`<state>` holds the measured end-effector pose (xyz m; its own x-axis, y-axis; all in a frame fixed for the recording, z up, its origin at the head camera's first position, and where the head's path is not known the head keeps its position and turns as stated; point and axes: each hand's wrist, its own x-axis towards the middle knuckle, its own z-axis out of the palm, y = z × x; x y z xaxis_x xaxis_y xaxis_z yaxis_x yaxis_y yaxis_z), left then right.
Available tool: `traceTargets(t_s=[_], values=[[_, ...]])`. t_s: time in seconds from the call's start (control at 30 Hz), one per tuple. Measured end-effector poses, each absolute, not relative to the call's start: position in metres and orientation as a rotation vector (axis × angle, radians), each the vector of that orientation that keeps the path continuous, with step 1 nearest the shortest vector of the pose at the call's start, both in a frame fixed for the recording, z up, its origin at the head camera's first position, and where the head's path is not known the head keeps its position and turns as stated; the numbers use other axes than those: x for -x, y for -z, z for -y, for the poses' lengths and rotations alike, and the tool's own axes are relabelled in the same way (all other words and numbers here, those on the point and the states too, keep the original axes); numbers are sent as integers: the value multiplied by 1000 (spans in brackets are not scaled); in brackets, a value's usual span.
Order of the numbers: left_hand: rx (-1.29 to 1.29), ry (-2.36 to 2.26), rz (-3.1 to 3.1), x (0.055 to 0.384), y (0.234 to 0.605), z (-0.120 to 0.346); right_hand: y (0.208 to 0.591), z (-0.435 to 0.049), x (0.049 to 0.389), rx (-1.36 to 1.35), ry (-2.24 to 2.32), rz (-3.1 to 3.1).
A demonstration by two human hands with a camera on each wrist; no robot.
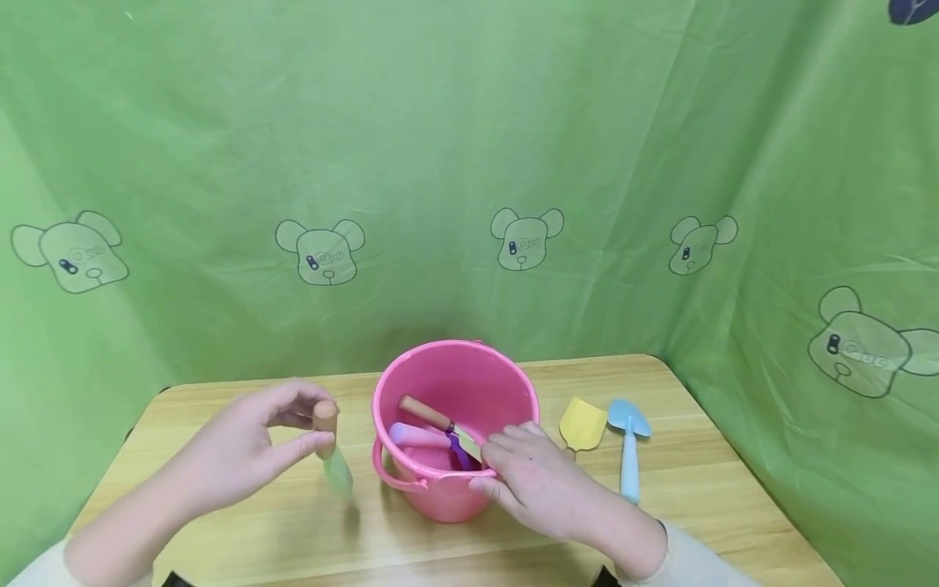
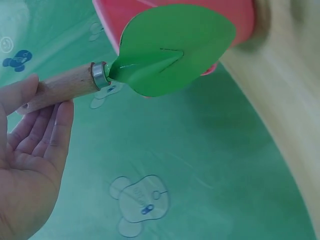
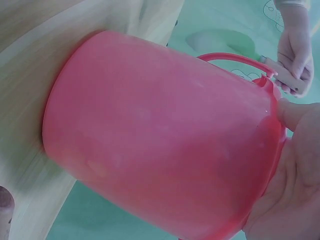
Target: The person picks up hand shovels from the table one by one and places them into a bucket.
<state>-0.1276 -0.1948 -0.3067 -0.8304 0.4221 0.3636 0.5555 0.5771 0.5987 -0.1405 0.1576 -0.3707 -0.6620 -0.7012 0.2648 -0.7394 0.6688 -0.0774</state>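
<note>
Fingers half-curled, left hand pinches green trowel; right hand grips bucket.

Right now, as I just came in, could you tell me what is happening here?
A person's left hand holds a green trowel by its wooden handle, left of a pink bucket. The right hand grips the bucket's rim. Several tools lie inside, one with a lilac handle. A yellow shovel and a blue shovel lie on the table, to the bucket's right.

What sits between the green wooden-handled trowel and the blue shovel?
In the head view: the pink bucket with tools inside, the person's right grip on it, then the yellow scoop.
</note>
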Motion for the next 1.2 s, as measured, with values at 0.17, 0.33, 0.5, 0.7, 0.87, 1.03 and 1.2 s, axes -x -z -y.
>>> traceTargets(t_s=[0.17, 0.33, 0.5, 0.7, 0.87, 1.03, 1.2], values=[[849, 1091, 2552, 129, 293, 194, 371, -157, 141, -1171, -264, 2672], [844, 1078, 2494, 129, 283, 196, 371, -156, 141, -1174, -261, 2675], [840, 1090, 2425, 128, 271, 199, 371, -156, 141, -1174, -255, 2678], [862, 1139, 2318, 130, 256, 196, 370, -157, 141, -1156, -249, 2704], [850, 1138, 2272, 135, 250, 191, 369, -158, 141, -1146, -249, 2728], [828, 1145, 2244, 139, 246, 188, 368, -157, 141, -1150, -260, 2738], [836, 1179, 2177, 142, 243, 182, 368, -157, 141, -1168, -258, 2700]])
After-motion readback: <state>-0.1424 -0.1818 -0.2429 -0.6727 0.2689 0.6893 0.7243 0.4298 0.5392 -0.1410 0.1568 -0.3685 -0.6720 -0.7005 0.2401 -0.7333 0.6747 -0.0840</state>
